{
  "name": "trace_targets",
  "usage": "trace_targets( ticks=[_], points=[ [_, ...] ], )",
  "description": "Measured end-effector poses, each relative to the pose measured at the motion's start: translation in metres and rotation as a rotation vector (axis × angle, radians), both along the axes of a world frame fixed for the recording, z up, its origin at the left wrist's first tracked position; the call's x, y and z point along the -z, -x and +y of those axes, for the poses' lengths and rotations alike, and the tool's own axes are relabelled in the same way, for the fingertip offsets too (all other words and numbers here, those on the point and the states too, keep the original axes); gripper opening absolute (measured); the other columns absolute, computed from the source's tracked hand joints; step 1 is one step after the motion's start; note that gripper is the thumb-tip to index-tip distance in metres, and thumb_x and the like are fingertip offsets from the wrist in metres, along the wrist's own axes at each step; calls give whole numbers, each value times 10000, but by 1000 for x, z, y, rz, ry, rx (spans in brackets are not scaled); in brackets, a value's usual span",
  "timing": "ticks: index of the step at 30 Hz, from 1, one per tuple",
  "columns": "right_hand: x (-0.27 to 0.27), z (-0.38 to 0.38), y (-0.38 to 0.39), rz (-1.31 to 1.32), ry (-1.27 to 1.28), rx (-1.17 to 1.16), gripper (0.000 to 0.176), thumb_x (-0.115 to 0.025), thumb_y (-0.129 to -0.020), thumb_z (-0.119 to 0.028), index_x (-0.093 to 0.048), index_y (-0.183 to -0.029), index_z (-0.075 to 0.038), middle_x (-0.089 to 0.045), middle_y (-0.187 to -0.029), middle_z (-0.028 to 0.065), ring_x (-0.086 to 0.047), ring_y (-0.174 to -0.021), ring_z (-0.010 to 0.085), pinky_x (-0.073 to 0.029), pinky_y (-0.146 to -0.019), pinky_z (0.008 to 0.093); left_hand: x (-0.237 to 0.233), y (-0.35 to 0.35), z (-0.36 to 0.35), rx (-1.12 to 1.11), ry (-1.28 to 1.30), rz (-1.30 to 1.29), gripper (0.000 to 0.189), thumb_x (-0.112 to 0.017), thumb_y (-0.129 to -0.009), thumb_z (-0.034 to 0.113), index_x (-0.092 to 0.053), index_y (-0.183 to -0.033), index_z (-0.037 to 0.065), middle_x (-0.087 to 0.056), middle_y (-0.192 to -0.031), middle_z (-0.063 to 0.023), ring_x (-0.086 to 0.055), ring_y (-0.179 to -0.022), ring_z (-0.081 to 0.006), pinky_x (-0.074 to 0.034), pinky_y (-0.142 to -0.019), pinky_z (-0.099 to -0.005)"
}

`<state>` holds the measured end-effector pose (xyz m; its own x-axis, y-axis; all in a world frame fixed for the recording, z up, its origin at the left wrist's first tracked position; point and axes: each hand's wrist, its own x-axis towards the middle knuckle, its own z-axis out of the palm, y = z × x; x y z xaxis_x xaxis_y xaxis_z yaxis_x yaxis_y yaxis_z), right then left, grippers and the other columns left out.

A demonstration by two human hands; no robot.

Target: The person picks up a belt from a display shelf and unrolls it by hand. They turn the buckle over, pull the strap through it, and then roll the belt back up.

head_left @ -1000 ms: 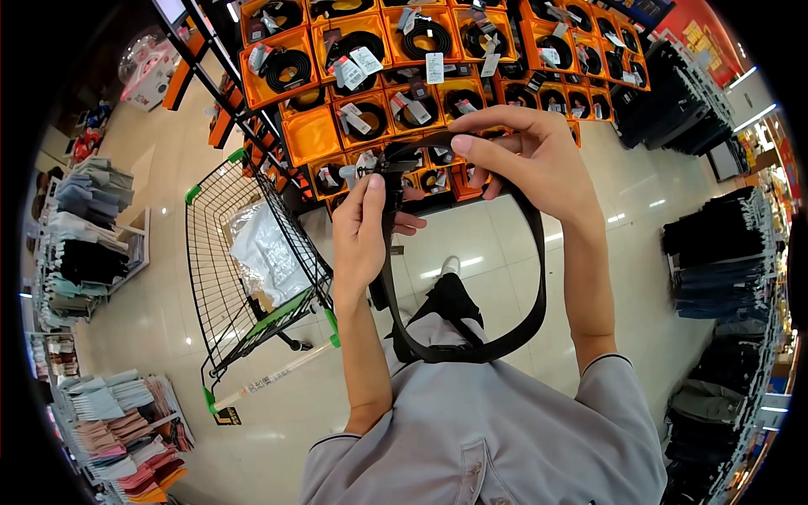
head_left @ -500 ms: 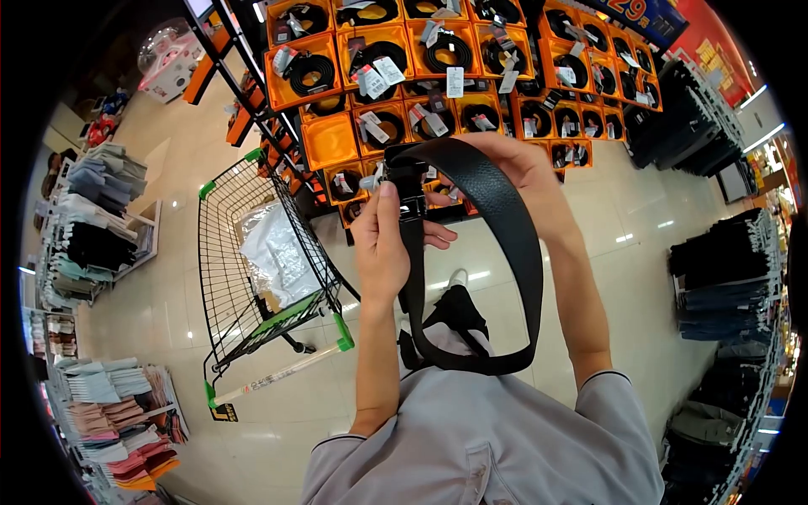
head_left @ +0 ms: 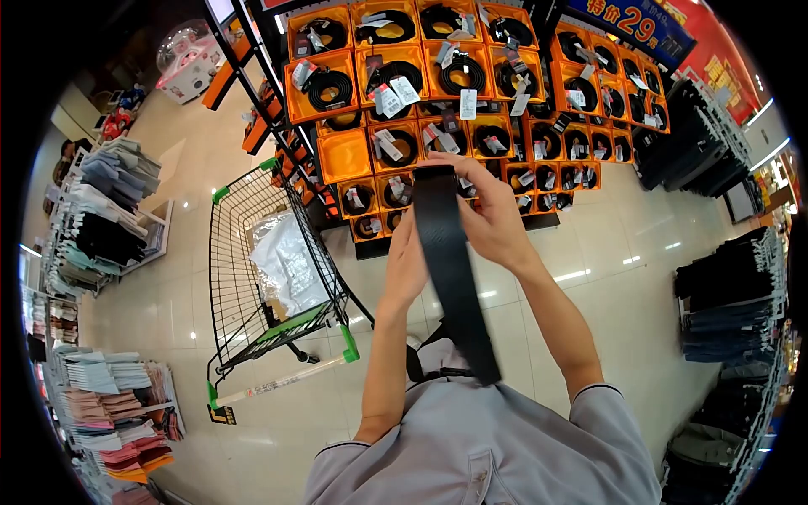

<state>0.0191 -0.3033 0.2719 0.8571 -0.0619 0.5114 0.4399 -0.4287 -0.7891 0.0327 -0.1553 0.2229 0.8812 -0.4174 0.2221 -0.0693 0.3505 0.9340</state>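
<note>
Right hand [head_left: 495,220] holds the upper end of the belt [head_left: 450,261], its fingers bent over the top and its thumb on the near side, a narrow grip with the strap inside it. Left hand [head_left: 406,268] is upright along the strap's other edge, palm turned inward; its fingertips pass behind the leather, so how firmly they close cannot be told. The belt lies between the two hands, in front of the body. Its long axis runs from the fingers back toward the wearer's shirt [head_left: 471,438], slanting slightly to the right as it comes down, with the broad face up to the view and the lower end over the shirt's front. Both hands are at the far end, the right one more plainly around it, while the near end is well apart from either. No buckle can be made out. Beyond the fingers stand orange trays [head_left: 343,156]; a cart [head_left: 290,328] is to the left.
</note>
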Motion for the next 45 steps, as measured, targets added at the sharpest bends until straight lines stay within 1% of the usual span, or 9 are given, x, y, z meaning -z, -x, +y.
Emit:
trace_targets(
  ticks=[3, 7, 9, 13, 16, 27, 31, 35, 45],
  points=[
    [-8, -1, 4, -196, 199, 48, 361, -620, -913, -19, -586, -1272, -37, -635, -1265, 134, -666, -1050, 254, -512, -884, 342, 48, -31, 7, 258, 223, 63, 380, -432, -1066, 201, -506, -1389, 17, -618, -1099, -15, -563, -934, -65, -466, -803, -201],
    [-7, -7, 11, -55, 91, 23, 370, -645, -900, -11, -562, -1260, -27, -646, -1187, 146, -654, -1078, 314, -507, -902, 372, -30, -14, 25, 137, 54, 345, 694, -297, -1063, 541, -469, -1431, -21, -609, -1305, -95, -597, -1137, -171, -433, -1014, -289],
    [-6, -9, 9, -90, 90, 17, 356, -672, -888, -21, -562, -1227, -19, -649, -1130, 149, -657, -1050, 316, -509, -889, 361, -20, -31, 39, 241, 55, 182, 792, -199, -1053, 587, -493, -1389, -67, -612, -1313, -156, -585, -1201, -224, -412, -1058, -321],
    [-1, -15, 6, -169, 208, 33, 340, -754, -831, -72, -594, -1125, -11, -656, -1107, 136, -666, -981, 298, -521, -848, 345, -25, -25, 56, 229, 48, 69, 742, -199, -1068, 532, -611, -1191, -73, -703, -931, -179, -681, -749, -206, -537, -721, -315],
    [-3, -14, 10, -69, 179, 2, 419, -853, -744, -146, -644, -1085, -22, -674, -1039, 85, -677, -915, 202, -535, -825, 326, -38, -18, 55, 192, -258, 41, 419, -441, -1058, 352, -618, -969, -18, -524, -605, -43, -399, -411, -70, -316, -395, -206],
    [10, -19, 24, 218, -253, -225, 466, -815, -822, -143, -613, -1227, -33, -665, -1129, 72, -631, -977, 124, -519, -870, 289, -43, -21, 38, 145, -75, 304, 345, -576, -1007, 288, -614, -836, -9, -449, -550, 30, -309, -388, -25, -195, -331, -195],
    [-14, -26, 43, 354, -57, -171, 487, -796, -817, -120, -610, -1258, -30, -678, -1129, 99, -658, -1031, 174, -519, -910, 291, -33, -27, 39, 291, -18, 342, 298, -606, -1001, 254, -661, -949, -34, -528, -645, 37, -341, -423, -11, -214, -347, -185],
    [1, -33, 47, 31, 155, -98, 476, -799, -824, -239, -627, -1207, -15, -684, -1064, 154, -669, -947, 296, -524, -828, 354, -26, -25, 33, 278, -30, 378, 293, -609, -998, 261, -665, -946, -22, -528, -640, 39, -348, -421, -14, -212, -350, -186],
    [8, -31, 56, -28, 369, -100, 433, -767, -820, -160, -678, -1225, -38, -667, -1073, 136, -645, -909, 302, -520, -791, 357, -13, -25, 38, 382, -207, 397, 279, -621, -993, 287, -697, -919, 30, -484, -576, 65, -344, -434, -14, -201, -380, -199]
  ],
)
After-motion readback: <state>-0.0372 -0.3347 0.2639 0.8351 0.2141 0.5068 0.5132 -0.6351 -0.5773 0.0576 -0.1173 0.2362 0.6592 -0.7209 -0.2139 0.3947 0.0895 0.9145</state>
